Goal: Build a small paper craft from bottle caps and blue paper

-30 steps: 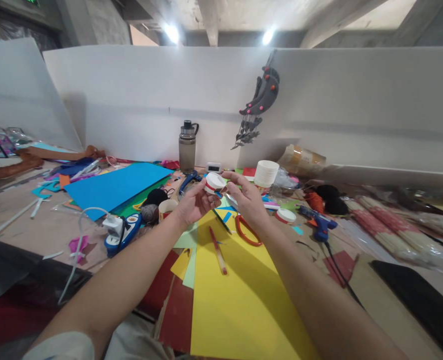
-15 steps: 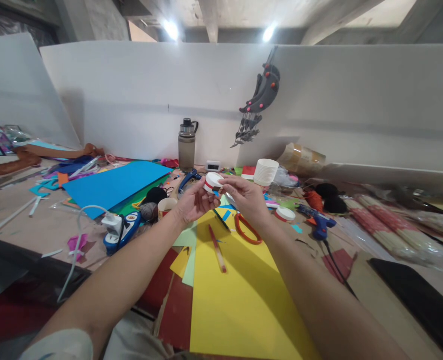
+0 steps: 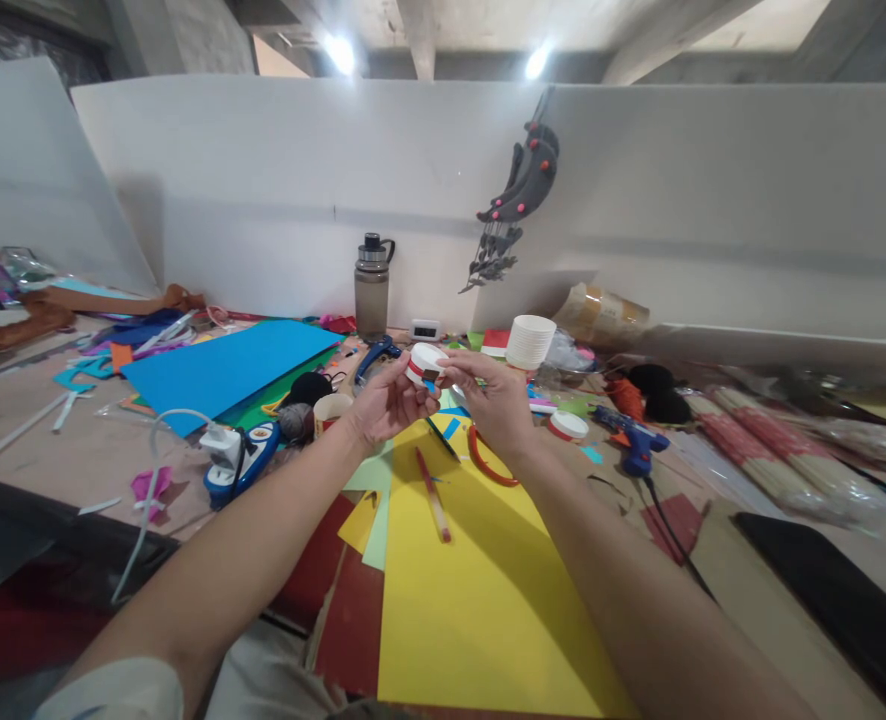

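My left hand (image 3: 387,405) is closed around a small white paper cup piece with a red band (image 3: 422,364), held up above the table. My right hand (image 3: 492,395) pinches a small blue paper bit at the cup's side, its fingertips touching the cup. Below the hands lie a large yellow sheet (image 3: 480,590), a red pencil (image 3: 432,493) and red-handled scissors (image 3: 490,462).
A blue sheet (image 3: 225,370), a grey water bottle (image 3: 372,290), a stack of white cups (image 3: 529,343), a blue glue gun (image 3: 634,440) with its cord, black yarn balls (image 3: 657,390), wrapped stick bundles (image 3: 773,455) and a blue tape dispenser (image 3: 237,465) crowd the table. White boards stand behind.
Both hands have stayed together on the cup, and the right fingers have shifted slightly at its side. The view has tilted a little.
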The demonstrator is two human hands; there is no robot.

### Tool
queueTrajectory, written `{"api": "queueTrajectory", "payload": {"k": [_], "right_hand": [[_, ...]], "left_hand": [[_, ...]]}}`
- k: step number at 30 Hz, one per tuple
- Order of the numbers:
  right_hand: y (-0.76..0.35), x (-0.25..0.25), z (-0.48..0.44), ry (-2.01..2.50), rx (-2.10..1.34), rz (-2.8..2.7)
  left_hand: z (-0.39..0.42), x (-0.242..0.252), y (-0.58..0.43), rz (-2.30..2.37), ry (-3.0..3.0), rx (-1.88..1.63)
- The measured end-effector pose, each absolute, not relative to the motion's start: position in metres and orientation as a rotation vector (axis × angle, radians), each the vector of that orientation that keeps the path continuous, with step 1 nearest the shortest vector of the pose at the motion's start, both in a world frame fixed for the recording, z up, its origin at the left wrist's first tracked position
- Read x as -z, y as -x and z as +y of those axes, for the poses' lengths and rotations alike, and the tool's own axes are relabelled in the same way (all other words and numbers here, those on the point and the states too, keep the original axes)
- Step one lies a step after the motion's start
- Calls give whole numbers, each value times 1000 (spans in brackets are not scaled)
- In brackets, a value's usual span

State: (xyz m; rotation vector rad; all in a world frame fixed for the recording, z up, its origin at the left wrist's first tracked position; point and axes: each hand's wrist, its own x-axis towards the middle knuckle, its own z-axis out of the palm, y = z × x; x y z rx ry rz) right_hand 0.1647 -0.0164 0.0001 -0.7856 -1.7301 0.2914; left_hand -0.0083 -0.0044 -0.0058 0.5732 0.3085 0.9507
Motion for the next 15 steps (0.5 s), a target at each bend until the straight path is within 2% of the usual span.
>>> {"api": "queueTrajectory", "payload": {"k": [15], "right_hand": [[-163, 1, -21, 820, -184, -1706]], "left_hand": [[-3, 8, 9, 321, -564, -915]]}}
